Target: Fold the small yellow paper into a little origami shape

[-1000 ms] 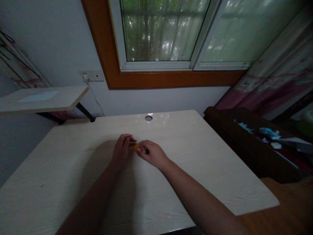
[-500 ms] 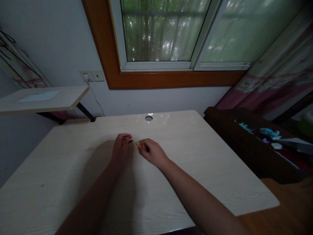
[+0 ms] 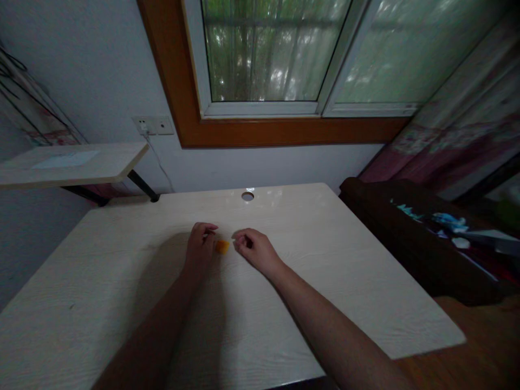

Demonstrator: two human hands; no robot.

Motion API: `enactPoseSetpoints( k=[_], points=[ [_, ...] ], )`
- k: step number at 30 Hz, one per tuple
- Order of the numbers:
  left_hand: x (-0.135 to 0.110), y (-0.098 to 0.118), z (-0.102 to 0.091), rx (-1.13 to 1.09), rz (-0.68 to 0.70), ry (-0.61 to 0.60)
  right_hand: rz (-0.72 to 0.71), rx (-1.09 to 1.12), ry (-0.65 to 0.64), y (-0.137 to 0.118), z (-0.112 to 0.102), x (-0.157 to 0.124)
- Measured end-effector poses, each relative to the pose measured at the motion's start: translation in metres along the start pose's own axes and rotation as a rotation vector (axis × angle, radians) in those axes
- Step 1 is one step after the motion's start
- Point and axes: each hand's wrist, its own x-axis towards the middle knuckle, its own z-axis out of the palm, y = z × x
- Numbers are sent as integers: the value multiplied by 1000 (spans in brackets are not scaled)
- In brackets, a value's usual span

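Note:
A small yellow-orange piece point(image 3: 222, 247), smeared by motion, shows between my two hands just above or on the pale desk point(image 3: 309, 303). Its kind cannot be made out. My left hand point(image 3: 201, 241) is close by on its left, fingers loosely bent and apart, with nothing visible in them; whether it touches the piece is unclear. To the right is my right hand point(image 3: 252, 246), with a small gap between thumb and forefinger and the other fingers curled. A short strip of desk separates it from the piece.
A round cable hole point(image 3: 247, 196) is near the desk's back edge. At the left stands a raised shelf point(image 3: 114, 168) with a paper sheet point(image 3: 67, 159). A socket point(image 3: 152, 125) with a plugged cord is on the wall. Dark furniture point(image 3: 377, 233) holding assorted items stands right.
My right hand has let go of the yellow piece and drawn slightly right. The piece now lies further left and lower, blurred, near my left hand, which has barely moved.

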Motion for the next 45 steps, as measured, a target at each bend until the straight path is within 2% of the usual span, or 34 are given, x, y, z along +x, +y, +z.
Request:
enactPoseSetpoints(
  k=[2,5,8,12,17,24,31,36,45],
  points=[
    [0,1,-2,140,29,-27,-9,-21,-4,-1,-1,0],
    [-2,4,-2,266,58,-134,-28,-37,0,0,-1,0],
    [-4,3,0,332,105,-227,-24,-43,6,1,-1,0],
    [-5,-3,3,347,135,-257,-14,-50,-15,3,-1,0],
    [-3,-6,3,256,95,-247,-18,-58,-35,2,-1,1],
    [0,4,1,-16,-80,-256,66,89,-6,3,-3,1],
    [-1,3,2,-75,-71,-261,167,450,-68,9,-2,1],
    [-3,6,3,-122,-59,-306,201,503,-71,9,-1,1],
    [-2,1,6,-283,-107,-235,213,558,-12,5,-2,-1]
  ],
)
